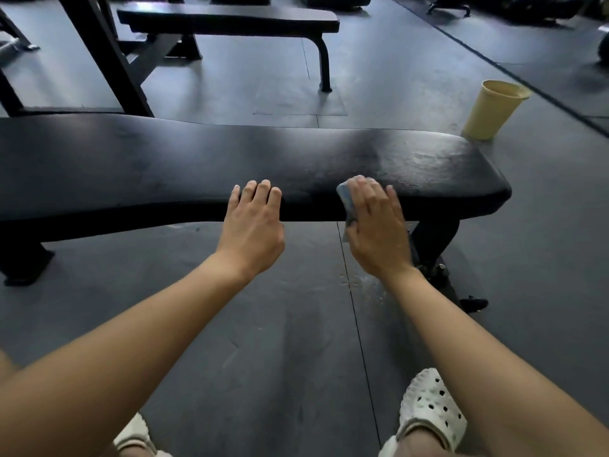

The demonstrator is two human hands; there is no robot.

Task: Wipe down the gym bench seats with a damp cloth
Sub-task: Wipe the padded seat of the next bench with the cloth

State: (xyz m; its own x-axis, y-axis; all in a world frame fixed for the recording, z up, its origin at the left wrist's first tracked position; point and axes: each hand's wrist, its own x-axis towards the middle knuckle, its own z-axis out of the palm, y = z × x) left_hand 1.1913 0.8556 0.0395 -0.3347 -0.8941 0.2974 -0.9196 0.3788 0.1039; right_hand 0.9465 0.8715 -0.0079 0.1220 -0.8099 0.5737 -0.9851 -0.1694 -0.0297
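Note:
A long black padded bench seat (164, 166) runs across the view in front of me. Its right end looks wet and shiny. My right hand (375, 225) presses a blue cloth (345, 199) against the seat's near edge, close to the right end; most of the cloth is hidden under the palm. My left hand (253, 222) rests on the same near edge, a little to the left, fingers apart and holding nothing.
A yellow plastic cup (492, 110) stands on the floor behind the bench's right end. A second black bench (227, 19) stands farther back, beside a slanted black frame (105, 57). The bench leg (435, 245) is under my right hand. Water drops mark the floor (362, 285).

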